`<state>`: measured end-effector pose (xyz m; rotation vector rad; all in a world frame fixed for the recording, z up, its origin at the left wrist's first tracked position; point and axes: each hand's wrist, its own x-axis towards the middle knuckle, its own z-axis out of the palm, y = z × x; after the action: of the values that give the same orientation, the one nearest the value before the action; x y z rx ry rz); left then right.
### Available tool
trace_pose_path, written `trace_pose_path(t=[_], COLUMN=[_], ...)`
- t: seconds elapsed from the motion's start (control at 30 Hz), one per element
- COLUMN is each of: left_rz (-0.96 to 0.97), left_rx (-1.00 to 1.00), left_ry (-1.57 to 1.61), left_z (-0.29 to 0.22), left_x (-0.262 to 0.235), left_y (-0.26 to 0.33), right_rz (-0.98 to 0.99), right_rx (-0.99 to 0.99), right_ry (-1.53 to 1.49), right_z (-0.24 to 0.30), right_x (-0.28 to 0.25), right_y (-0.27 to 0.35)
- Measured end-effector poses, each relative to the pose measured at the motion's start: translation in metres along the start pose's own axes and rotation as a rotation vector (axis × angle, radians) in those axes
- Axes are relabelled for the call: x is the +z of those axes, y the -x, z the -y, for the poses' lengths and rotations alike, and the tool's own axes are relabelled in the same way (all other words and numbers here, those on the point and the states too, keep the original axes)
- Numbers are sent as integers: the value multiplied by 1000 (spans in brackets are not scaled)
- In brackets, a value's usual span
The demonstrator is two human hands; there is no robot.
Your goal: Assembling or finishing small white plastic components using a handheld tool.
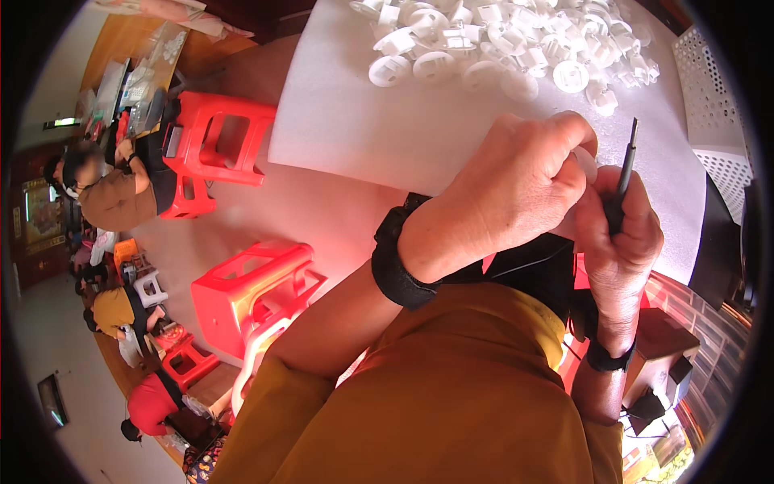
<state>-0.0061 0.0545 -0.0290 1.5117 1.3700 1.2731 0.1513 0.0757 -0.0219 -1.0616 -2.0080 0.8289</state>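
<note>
My left hand point(504, 185) is closed, its thumb and fingers pinching a small white plastic piece point(585, 164), mostly hidden by the fingers. Right beside it, my right hand point(617, 250) grips a slim black tool with a thin shaft point(627, 165), which looks like a small screwdriver or blade. The tool's tip points up and away from me, apart from the white piece. Both hands are held above the near part of the white-covered table point(339, 121). Beyond them lies a heap of white plastic parts point(500, 48) with round discs and square clips.
A white perforated basket point(713, 105) stands at the table's right. Red plastic stools point(250, 298) are on the floor to the left, with another stack point(214, 141) farther off. Several people, one in a brown shirt point(121, 202), sit along the left. A brown box point(661, 347) is near my right elbow.
</note>
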Motion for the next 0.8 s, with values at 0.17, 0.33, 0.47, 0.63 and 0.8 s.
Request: trace_pose_path(t=[0.17, 0.33, 0.47, 0.63, 0.8], left_rz=[64, 94, 127, 70, 9], left_rx=[-98, -159, -166, -110, -41], left_ry=[177, 209, 121, 46, 11], left_z=[-1, -6, -10, -6, 2], left_x=[-9, -8, -10, -3, -3], left_y=[4, -4, -5, -3, 4], right_rz=[-15, 10, 23, 41, 36], right_rx=[219, 218, 112, 122, 173], right_ry=[-117, -125, -43, -61, -127], right_z=[6, 3, 0, 2, 4], right_x=[3, 1, 1, -2, -1], right_y=[-3, -2, -1, -2, -5])
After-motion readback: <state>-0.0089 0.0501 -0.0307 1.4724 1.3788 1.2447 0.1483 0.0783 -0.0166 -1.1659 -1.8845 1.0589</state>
